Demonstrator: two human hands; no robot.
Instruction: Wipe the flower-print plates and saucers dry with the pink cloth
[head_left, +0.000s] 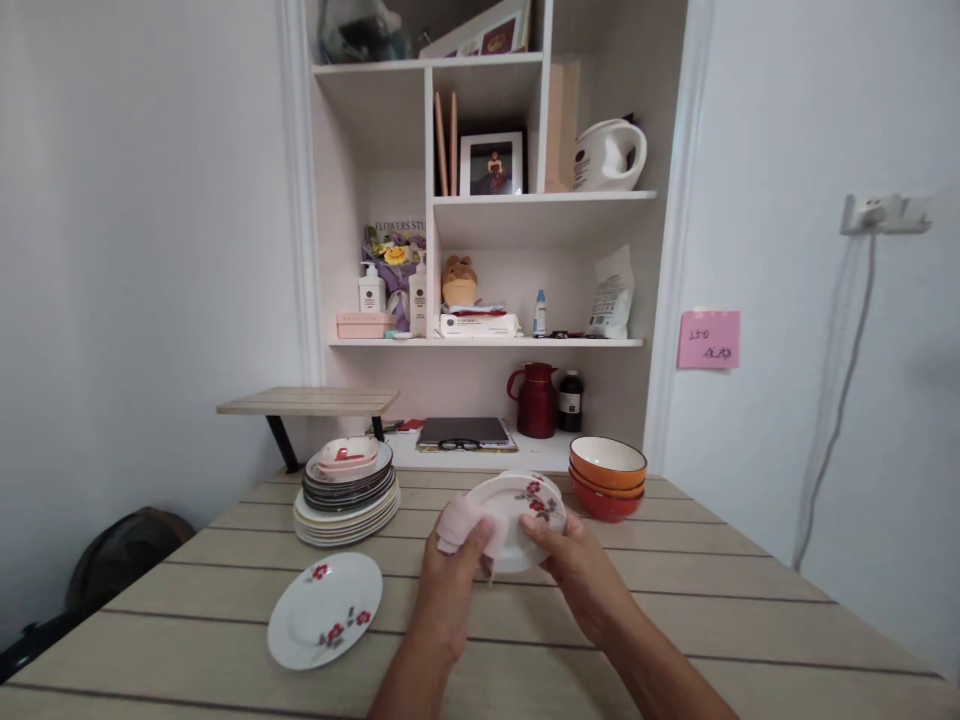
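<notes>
A white plate with red flowers (514, 505) is tilted up over the table between my two hands. My right hand (581, 570) grips its right edge, thumb on the face and fingers behind. Bunched in my left hand (450, 590) is a thin white cloth (463, 522), pressed against the plate's left side with the thumb in front. Another white rim shows just behind the held plate; whether it is a second plate in my hand cannot be made out. To the left, a matching flowered plate (300, 620) lies flat on the table.
Stacked plates (349, 525) topped by small pink-rimmed dishes (349, 455) stand at the left, beside a small raised shelf (307, 400). Orange and red bowls (607, 465) are stacked at the right. Behind are a red jug (536, 400), a dark bottle (570, 400) and a laptop (463, 432) with glasses.
</notes>
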